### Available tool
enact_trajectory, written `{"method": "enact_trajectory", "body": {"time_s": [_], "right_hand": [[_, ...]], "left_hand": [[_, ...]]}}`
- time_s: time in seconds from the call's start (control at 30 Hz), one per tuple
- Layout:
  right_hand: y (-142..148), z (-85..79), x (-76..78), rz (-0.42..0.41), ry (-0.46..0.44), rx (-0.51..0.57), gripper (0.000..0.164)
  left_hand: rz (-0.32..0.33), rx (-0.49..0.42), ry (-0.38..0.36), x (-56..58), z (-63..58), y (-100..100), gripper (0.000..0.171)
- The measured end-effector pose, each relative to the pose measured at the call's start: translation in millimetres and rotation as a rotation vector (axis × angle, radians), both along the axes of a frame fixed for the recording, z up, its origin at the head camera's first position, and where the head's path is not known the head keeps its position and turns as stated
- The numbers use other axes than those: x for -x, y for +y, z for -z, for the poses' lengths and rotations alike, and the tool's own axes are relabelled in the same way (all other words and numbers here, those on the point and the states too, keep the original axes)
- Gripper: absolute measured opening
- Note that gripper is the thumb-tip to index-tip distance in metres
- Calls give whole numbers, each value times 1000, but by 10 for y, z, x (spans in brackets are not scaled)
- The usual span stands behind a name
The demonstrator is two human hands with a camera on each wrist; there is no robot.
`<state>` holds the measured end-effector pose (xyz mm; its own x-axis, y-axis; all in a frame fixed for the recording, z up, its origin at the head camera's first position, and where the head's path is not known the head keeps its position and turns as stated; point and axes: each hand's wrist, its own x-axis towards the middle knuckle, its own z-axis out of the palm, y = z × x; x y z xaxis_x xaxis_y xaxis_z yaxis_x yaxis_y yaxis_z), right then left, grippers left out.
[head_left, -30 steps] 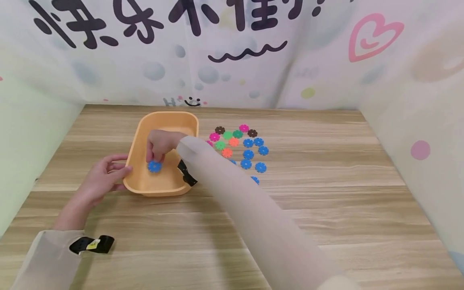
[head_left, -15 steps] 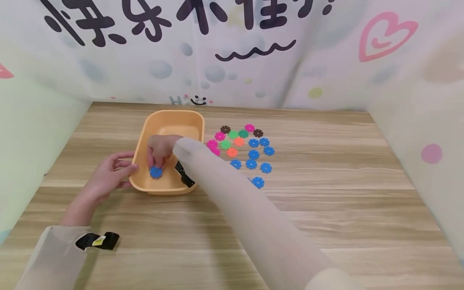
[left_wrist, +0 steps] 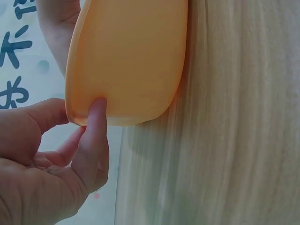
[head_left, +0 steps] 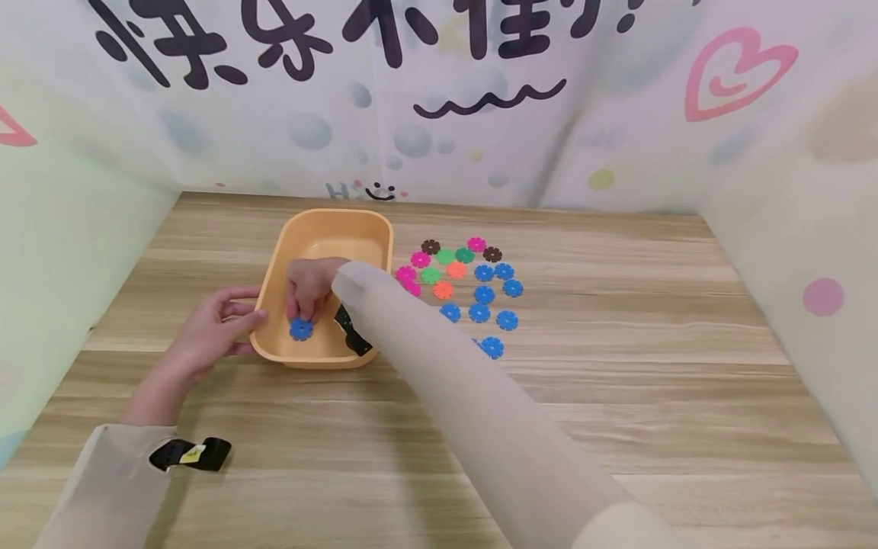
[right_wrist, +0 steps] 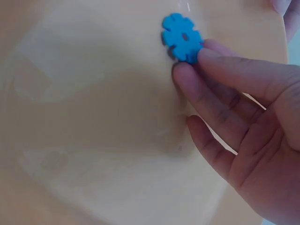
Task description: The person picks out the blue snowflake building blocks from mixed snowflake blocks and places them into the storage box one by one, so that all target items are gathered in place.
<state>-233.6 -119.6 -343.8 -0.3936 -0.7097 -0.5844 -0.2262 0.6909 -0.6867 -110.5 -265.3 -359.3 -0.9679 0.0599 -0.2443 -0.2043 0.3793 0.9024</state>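
Note:
My left hand (head_left: 214, 328) grips the left side of an orange plastic basin (head_left: 270, 352), thumb at the rim and other fingers along the outer wall. The left wrist view shows the same hold on the basin's wall (left_wrist: 136, 61) from outside. Inside the basin, my right hand (head_left: 312, 286) pinches a blue snowflake disc (head_left: 300, 329) by its edge, low over the floor near the front left. In the right wrist view the notched disc (right_wrist: 180, 35) sticks out past the thumb and fingertips, tilted against the floor. The right forearm hides part of the basin's right side.
Right of the basin, several loose snowflake discs lie on the wooden table (head_left: 617, 343): blue ones (head_left: 479, 313), pink (head_left: 421, 260), green (head_left: 430, 275), orange (head_left: 443, 290) and brown (head_left: 430, 247). The right sleeve (head_left: 473, 396) covers some. A printed curtain (head_left: 453, 137) stands behind.
The right hand, with the blue disc, has moved slightly toward the basin's near end. The left hand keeps its hold. The whole view has shifted a little as the head turned.

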Motion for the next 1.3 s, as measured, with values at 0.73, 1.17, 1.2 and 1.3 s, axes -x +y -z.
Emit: {"method": "enact_trajectory", "body": {"time_s": [0.73,1.17,1.2,1.3], "right_hand": [[355,-539,168,-189,404,138,31],[1073,-856,49,-175,495,184,33],[1135,-856,23,-173,491,183,33],[1319,-841,-54,-169,495,173,32]], "left_hand": [[8,29,-23,3,-4,42,57],[11,16,-15,4,1,16,57],[11,13,-16,3,1,15,57],[15,15,-18,9,-1,16,58]]}}
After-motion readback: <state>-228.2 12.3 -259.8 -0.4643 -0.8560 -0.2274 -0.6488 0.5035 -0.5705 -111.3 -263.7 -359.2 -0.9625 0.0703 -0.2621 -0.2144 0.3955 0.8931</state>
